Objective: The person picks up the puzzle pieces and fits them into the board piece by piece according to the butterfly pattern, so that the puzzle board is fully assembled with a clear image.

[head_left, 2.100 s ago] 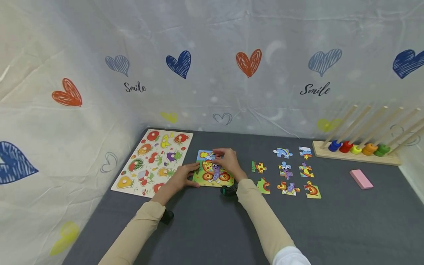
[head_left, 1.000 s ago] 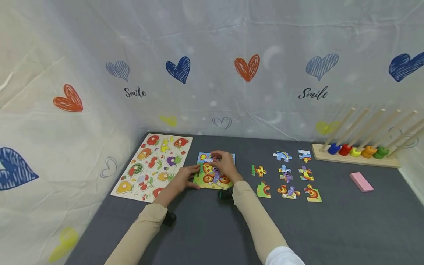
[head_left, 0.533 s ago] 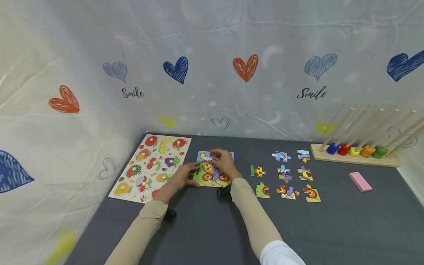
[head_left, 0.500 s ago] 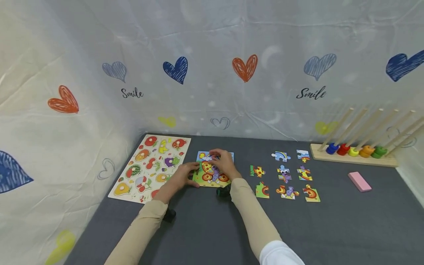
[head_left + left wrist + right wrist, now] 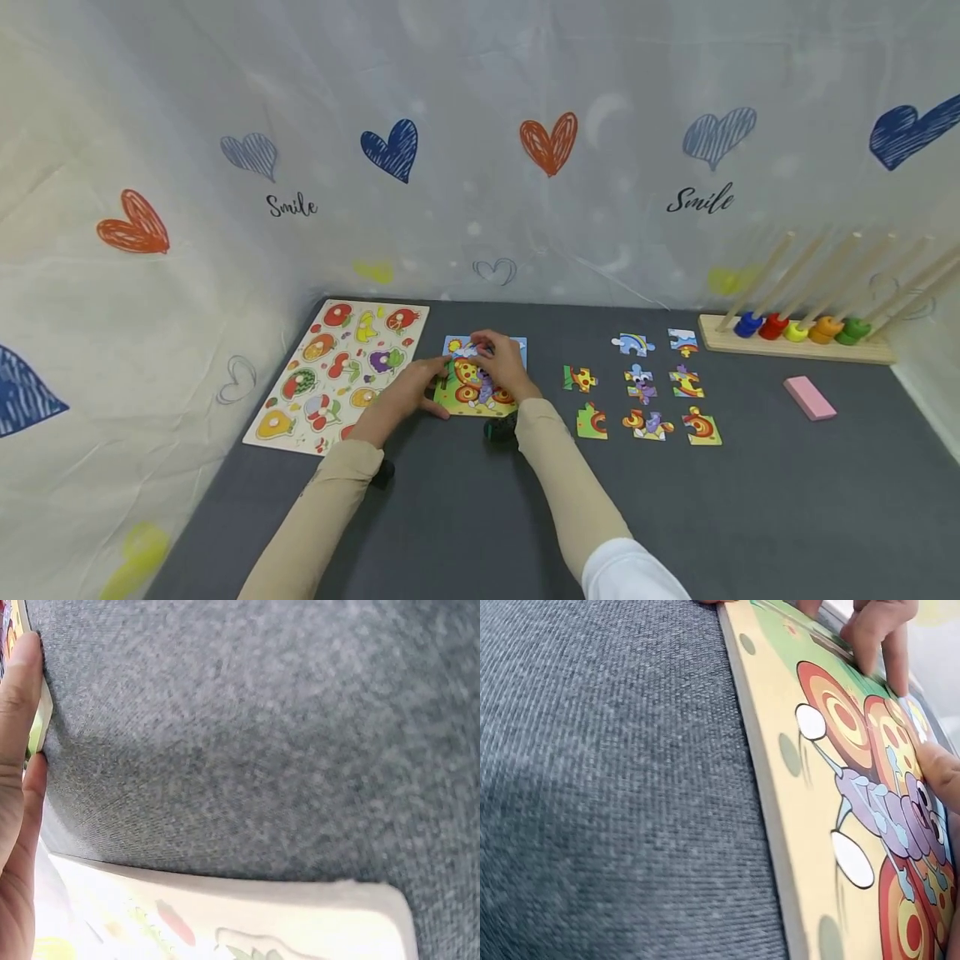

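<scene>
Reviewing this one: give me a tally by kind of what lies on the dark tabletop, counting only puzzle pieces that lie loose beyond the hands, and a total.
Loose puzzle pieces: 8
Butterfly board: 1
Fruit board: 1
Peg stand, rings included: 1
Pink block: 1
Total: 12

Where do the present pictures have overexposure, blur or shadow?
Left wrist: the fruit board is overexposed, the dark cloth blurred. Right wrist: the butterfly board is fairly crisp, the top-right backdrop washed out. Head: soft shadows beside both sleeves.
</scene>
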A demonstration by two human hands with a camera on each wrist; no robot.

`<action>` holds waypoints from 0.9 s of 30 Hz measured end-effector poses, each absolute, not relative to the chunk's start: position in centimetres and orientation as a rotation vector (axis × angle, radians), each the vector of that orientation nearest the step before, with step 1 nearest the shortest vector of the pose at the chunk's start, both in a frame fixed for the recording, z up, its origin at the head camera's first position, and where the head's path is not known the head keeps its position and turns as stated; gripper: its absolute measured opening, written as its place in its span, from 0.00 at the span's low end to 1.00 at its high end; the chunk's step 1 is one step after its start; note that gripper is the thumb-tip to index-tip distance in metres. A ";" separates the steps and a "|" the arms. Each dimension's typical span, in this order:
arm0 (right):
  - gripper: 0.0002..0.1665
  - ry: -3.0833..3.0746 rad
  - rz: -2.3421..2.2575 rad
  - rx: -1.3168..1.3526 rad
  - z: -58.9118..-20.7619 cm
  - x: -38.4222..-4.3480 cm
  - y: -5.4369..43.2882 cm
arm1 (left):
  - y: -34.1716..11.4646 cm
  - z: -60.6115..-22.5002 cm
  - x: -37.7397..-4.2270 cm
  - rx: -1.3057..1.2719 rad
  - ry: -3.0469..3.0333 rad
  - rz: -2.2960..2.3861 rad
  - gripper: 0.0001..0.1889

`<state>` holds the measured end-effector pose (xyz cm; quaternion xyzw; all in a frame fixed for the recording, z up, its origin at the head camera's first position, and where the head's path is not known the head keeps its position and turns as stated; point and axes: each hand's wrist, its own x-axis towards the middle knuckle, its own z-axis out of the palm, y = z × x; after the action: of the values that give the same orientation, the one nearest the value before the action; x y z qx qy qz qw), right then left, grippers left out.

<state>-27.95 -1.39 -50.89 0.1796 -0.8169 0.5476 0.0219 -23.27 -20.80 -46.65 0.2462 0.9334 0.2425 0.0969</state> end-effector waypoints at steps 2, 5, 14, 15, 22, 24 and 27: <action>0.22 -2.522 1.683 0.566 -50.7 -28.1 -1.4 | -20.7 -46.4 -23.5 0.693 2.751 0.734 0.49; 0.22 -2.523 1.678 0.571 -50.3 -28.1 -1.5 | -20.6 -46.2 -23.6 0.651 2.736 0.740 0.49; 0.22 -2.544 1.675 0.557 -50.4 -27.8 -1.4 | -20.6 -46.3 -23.5 0.657 2.787 0.683 0.47; 0.22 -2.546 1.681 0.559 -50.3 -27.8 -1.3 | -20.6 -46.4 -23.5 0.665 2.797 0.683 0.45; 0.25 -2.542 1.903 0.552 -49.7 -27.7 0.0 | -20.4 -46.6 -23.5 0.677 2.798 0.778 0.35; 0.25 -2.511 1.996 0.540 -49.5 -27.7 0.6 | -20.4 -46.5 -23.5 0.667 2.789 0.786 0.35; 0.24 -2.442 2.094 0.566 -49.2 -27.5 1.5 | -20.7 -46.5 -23.4 0.640 2.792 0.765 0.37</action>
<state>-27.54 1.47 -49.19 0.1730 -0.7461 0.6399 -0.0622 -23.35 -20.70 -46.50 0.2150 0.9381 0.2569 0.0883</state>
